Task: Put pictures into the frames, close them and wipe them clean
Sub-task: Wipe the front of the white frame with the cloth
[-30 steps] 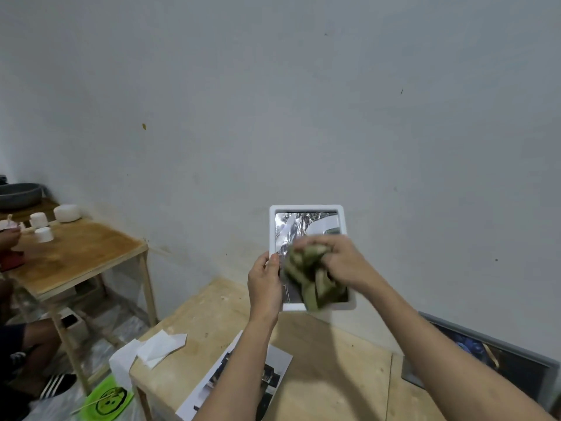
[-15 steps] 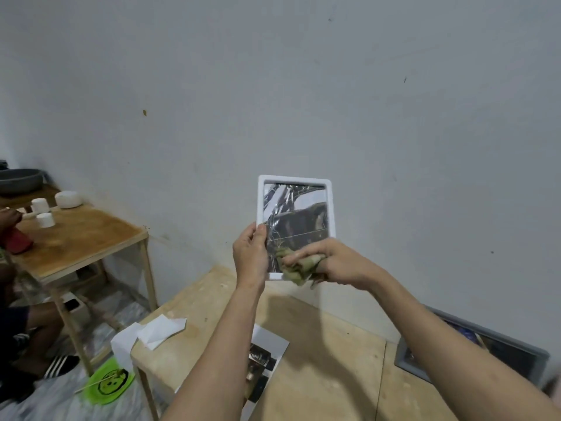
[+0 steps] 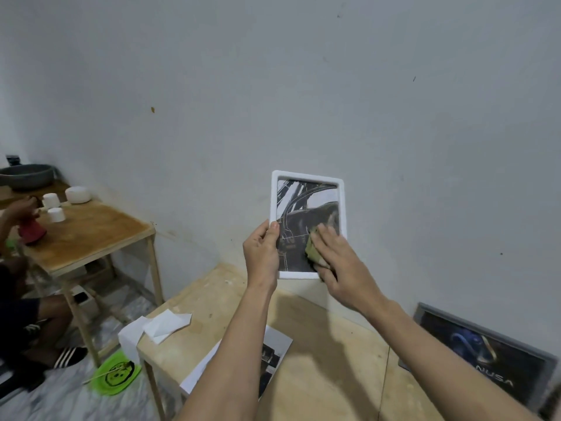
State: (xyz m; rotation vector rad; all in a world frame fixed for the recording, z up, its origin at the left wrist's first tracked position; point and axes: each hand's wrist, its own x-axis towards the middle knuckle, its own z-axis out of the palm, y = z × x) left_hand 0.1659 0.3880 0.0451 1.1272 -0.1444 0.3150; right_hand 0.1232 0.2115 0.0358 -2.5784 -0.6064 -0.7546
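I hold a small white picture frame (image 3: 306, 177) upright in the air in front of the wall, a black-and-white picture behind its glass. My left hand (image 3: 261, 253) grips its lower left edge, thumb on the front. My right hand (image 3: 337, 259) presses a crumpled olive-green cloth (image 3: 312, 249) flat against the lower right of the glass. Most of the cloth is hidden under my fingers.
Below lies a light wooden table (image 3: 318, 344) with printed picture sheets (image 3: 273, 357) and white paper (image 3: 167, 325) at its left edge. A grey-framed dark picture (image 3: 485, 360) leans against the wall at right. Another person sits at a second table (image 3: 88, 235) far left.
The frame has stayed raised while my right hand slid the cloth from the bottom edge to the lower right of the glass, fingers now flat. My view tilted slightly.
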